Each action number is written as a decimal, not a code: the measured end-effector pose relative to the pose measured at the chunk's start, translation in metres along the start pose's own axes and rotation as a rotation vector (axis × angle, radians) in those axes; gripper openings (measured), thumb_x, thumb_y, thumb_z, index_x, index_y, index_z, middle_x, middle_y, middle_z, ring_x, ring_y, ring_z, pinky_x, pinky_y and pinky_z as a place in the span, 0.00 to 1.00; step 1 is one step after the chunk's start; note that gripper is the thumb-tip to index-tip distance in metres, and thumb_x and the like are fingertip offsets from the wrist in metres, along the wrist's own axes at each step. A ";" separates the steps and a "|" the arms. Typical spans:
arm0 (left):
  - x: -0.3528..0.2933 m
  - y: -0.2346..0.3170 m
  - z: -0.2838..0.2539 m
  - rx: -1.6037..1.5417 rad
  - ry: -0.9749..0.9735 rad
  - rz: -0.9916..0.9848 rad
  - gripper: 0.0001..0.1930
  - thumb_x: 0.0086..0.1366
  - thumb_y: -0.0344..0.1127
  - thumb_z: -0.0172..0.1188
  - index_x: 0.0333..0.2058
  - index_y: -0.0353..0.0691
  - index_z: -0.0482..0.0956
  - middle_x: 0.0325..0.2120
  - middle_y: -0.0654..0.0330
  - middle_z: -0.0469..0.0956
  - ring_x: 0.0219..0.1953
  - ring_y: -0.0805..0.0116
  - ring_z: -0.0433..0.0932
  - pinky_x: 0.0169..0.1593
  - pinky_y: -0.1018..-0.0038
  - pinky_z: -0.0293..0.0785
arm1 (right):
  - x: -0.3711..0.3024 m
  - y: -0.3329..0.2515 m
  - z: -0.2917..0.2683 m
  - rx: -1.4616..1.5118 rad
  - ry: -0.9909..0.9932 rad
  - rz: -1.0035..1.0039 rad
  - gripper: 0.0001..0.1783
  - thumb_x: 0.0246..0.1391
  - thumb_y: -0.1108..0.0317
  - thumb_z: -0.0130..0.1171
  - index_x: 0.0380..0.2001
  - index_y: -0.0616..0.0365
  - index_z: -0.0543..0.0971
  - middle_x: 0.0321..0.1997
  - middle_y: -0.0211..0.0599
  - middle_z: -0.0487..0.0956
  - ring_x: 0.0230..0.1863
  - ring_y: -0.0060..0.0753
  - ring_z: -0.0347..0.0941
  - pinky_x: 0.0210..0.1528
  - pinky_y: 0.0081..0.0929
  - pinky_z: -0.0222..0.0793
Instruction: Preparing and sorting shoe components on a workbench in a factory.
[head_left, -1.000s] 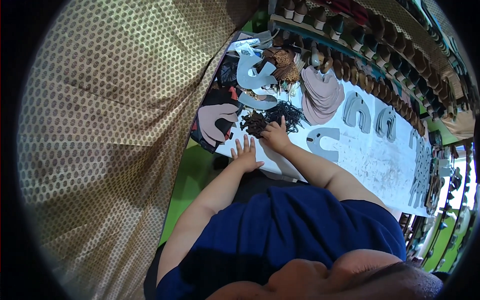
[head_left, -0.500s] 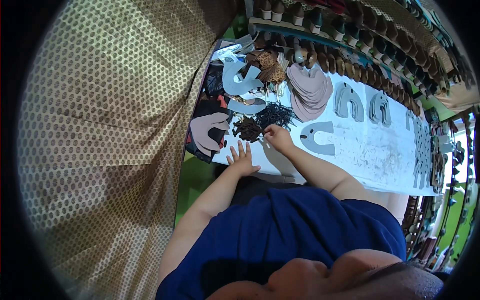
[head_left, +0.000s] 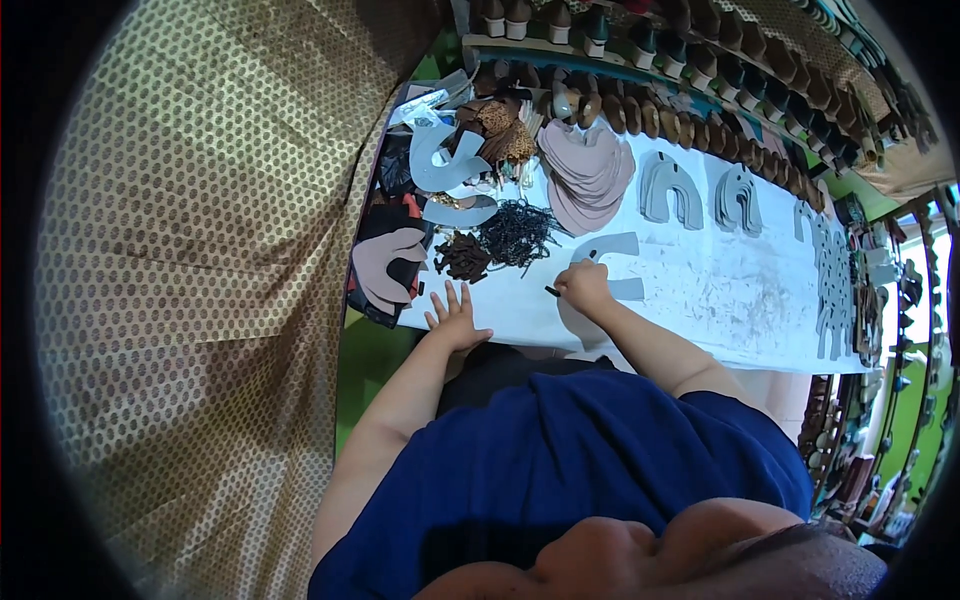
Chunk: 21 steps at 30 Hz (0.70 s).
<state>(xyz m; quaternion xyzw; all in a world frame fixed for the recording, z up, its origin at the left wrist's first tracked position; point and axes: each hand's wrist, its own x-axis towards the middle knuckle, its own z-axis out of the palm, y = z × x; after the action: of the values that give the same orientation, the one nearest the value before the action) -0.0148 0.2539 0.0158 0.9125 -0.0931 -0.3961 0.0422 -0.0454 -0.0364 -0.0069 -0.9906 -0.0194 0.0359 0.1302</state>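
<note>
My right hand [head_left: 584, 286] is closed in a pinch on a small dark strip [head_left: 553, 291], whose end sticks out to the left of the fingertips. That hand is over the left part of a flat grey U-shaped piece [head_left: 622, 244] and hides some of it. My left hand [head_left: 456, 322] lies with fingers spread near the table's front edge, holding nothing. Just beyond its fingertips is a pile of small dark brown strips [head_left: 462, 258]. Beside that pile lies a tangled heap of thin black straps [head_left: 518, 235].
Pinkish U-shaped pieces [head_left: 585, 180] are stacked mid-table, with grey stacks [head_left: 670, 195] to their right on the white table [head_left: 700, 290]. A pink piece [head_left: 376, 265] rests at the left edge. Shoe-shaped forms [head_left: 690, 130] line the back. A patterned curtain [head_left: 220, 250] hangs left.
My right hand has moved right from beside the brown pile to the grey U-shaped piece, with a dark strip now showing in its fingers. My left hand stays spread on the table.
</note>
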 end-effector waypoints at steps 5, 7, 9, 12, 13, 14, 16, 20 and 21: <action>0.000 -0.001 0.003 -0.011 0.027 0.001 0.67 0.52 0.63 0.68 0.71 0.52 0.22 0.71 0.48 0.15 0.71 0.33 0.17 0.67 0.32 0.29 | -0.013 -0.008 -0.001 0.059 0.181 -0.091 0.05 0.48 0.58 0.63 0.26 0.39 0.87 0.27 0.23 0.82 0.38 0.34 0.75 0.42 0.42 0.63; 0.000 -0.001 0.004 -0.007 0.045 -0.004 0.67 0.51 0.64 0.69 0.72 0.53 0.23 0.72 0.47 0.15 0.71 0.33 0.18 0.67 0.33 0.30 | -0.017 -0.007 0.005 0.111 0.238 -0.184 0.05 0.47 0.58 0.65 0.26 0.40 0.86 0.27 0.22 0.81 0.39 0.31 0.73 0.48 0.41 0.58; 0.000 -0.001 0.004 -0.008 0.043 -0.005 0.67 0.51 0.64 0.69 0.72 0.53 0.23 0.72 0.48 0.15 0.72 0.32 0.18 0.67 0.33 0.30 | -0.018 -0.006 0.010 0.109 0.219 -0.156 0.04 0.47 0.58 0.65 0.25 0.41 0.86 0.26 0.22 0.81 0.39 0.31 0.73 0.48 0.41 0.58; -0.001 0.002 0.000 0.002 0.021 -0.013 0.67 0.52 0.63 0.68 0.71 0.53 0.21 0.71 0.47 0.14 0.72 0.33 0.18 0.67 0.34 0.30 | -0.016 -0.002 0.014 0.084 0.172 -0.140 0.04 0.46 0.60 0.64 0.25 0.42 0.85 0.26 0.23 0.80 0.40 0.32 0.72 0.49 0.41 0.58; -0.002 0.004 -0.001 0.013 -0.001 -0.019 0.67 0.53 0.63 0.67 0.71 0.54 0.19 0.71 0.47 0.14 0.72 0.33 0.18 0.68 0.35 0.30 | -0.016 -0.001 0.015 0.060 0.142 -0.151 0.04 0.46 0.61 0.64 0.25 0.43 0.84 0.27 0.24 0.79 0.42 0.32 0.72 0.50 0.41 0.59; -0.002 0.005 -0.003 0.015 0.001 -0.021 0.67 0.53 0.63 0.67 0.71 0.54 0.19 0.71 0.47 0.14 0.72 0.33 0.18 0.68 0.35 0.30 | -0.016 -0.001 0.015 0.062 0.144 -0.151 0.04 0.46 0.61 0.64 0.25 0.43 0.84 0.27 0.24 0.79 0.42 0.32 0.72 0.50 0.41 0.59; -0.003 0.005 -0.002 0.030 0.001 -0.022 0.66 0.54 0.63 0.67 0.71 0.54 0.20 0.71 0.46 0.14 0.71 0.33 0.18 0.68 0.35 0.29 | -0.016 0.002 0.018 -0.137 0.210 -0.409 0.04 0.47 0.63 0.62 0.26 0.45 0.84 0.29 0.26 0.78 0.44 0.33 0.71 0.52 0.43 0.59; 0.001 0.000 0.003 0.012 0.033 -0.014 0.67 0.52 0.65 0.67 0.71 0.57 0.21 0.71 0.49 0.14 0.72 0.34 0.18 0.67 0.33 0.30 | -0.024 -0.001 0.024 -0.161 0.273 -0.446 0.06 0.49 0.63 0.59 0.24 0.49 0.82 0.34 0.28 0.78 0.44 0.34 0.70 0.56 0.46 0.59; 0.001 0.001 0.004 0.008 0.033 -0.015 0.66 0.52 0.65 0.67 0.71 0.57 0.21 0.71 0.49 0.14 0.72 0.34 0.17 0.67 0.33 0.30 | -0.026 0.000 0.023 -0.089 0.284 -0.404 0.07 0.50 0.62 0.59 0.24 0.49 0.83 0.35 0.28 0.78 0.45 0.34 0.70 0.56 0.46 0.59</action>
<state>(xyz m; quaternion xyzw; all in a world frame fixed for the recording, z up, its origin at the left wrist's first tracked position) -0.0171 0.2523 0.0122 0.9197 -0.0872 -0.3809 0.0368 -0.0731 -0.0321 -0.0279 -0.9665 -0.2004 -0.1313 0.0927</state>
